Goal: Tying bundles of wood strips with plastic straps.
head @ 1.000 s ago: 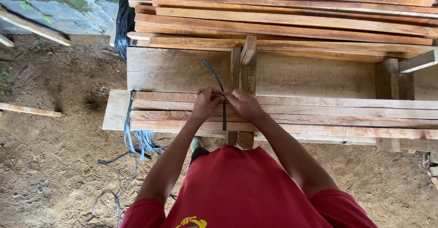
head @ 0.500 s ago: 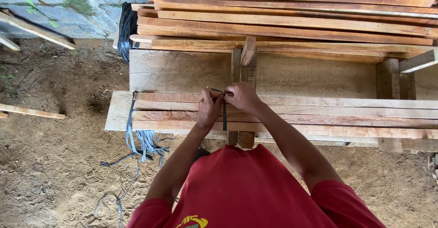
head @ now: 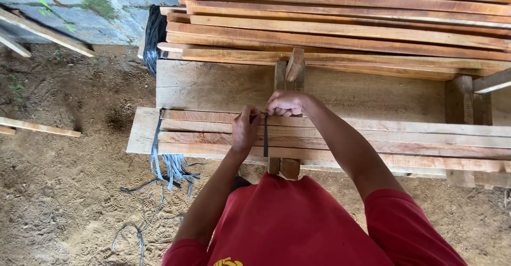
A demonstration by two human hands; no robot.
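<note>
Left hand (head: 245,129) pinches the thin dark plastic strap (head: 265,136) – which runs across the bundle of long reddish wooden slats (head: 372,138) – beside the right hand (head: 286,103), closed on the strap's top (knot hidden).

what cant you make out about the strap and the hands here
- Head view: the knot in the dark strap is hidden under the left hand and right hand.
- The strap's underside run is hidden by the bundled planks.
- The planks' right ends are cut off by the frame edge.
</note>
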